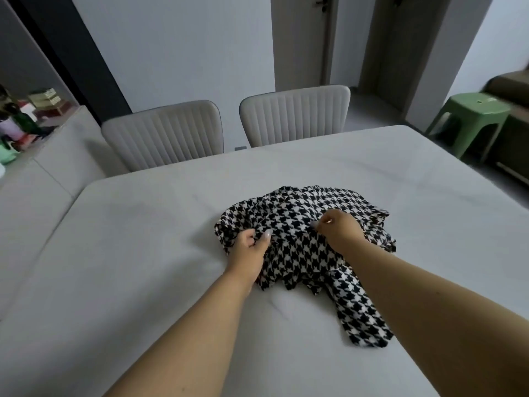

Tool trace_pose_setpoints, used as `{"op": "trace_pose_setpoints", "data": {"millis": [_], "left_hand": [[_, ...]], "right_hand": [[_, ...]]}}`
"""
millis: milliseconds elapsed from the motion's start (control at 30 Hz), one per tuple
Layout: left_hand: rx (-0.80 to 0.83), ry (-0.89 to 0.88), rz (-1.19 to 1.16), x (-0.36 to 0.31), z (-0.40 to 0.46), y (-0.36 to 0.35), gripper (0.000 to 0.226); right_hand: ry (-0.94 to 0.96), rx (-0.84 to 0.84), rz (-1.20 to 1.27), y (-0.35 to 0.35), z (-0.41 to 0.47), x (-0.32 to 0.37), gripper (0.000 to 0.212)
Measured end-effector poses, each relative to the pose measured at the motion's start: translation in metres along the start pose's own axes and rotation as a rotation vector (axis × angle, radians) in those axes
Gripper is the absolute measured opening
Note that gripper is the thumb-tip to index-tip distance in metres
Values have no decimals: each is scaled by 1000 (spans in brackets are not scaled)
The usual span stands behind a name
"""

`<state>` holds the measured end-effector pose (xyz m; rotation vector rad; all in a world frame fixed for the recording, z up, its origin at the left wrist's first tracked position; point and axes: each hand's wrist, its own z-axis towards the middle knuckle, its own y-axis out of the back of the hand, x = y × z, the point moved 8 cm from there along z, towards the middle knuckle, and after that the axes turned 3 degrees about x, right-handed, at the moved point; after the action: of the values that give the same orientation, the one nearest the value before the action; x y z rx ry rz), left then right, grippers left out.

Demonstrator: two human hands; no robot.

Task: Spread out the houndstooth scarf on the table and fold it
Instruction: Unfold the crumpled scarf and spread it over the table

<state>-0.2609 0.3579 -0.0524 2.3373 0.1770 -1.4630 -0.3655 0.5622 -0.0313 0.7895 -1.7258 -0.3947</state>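
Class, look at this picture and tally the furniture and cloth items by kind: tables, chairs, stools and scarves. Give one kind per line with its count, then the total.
Tables: 1, the white table
Chairs: 2, a left chair and a right chair
Stools: 1, the green stool
Scarves: 1, the houndstooth scarf, crumpled on the table
Total: 5

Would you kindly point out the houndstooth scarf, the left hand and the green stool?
houndstooth scarf (297, 247): head view, crumpled middle of the cloth.
left hand (249, 250): head view, back of the hand.
green stool (475, 103): head view, seat top.
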Motion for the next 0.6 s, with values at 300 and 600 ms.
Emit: {"op": "trace_pose_setpoints", "data": {"millis": [300,600], "left_hand": [[190,-121,-126,-82,7,3,75],[94,-167,-373,-82,-8,51,38]], "right_hand": [[698,-93,112,-5,-74,105,10],[397,-351,202,13,-79,48,26]]}}
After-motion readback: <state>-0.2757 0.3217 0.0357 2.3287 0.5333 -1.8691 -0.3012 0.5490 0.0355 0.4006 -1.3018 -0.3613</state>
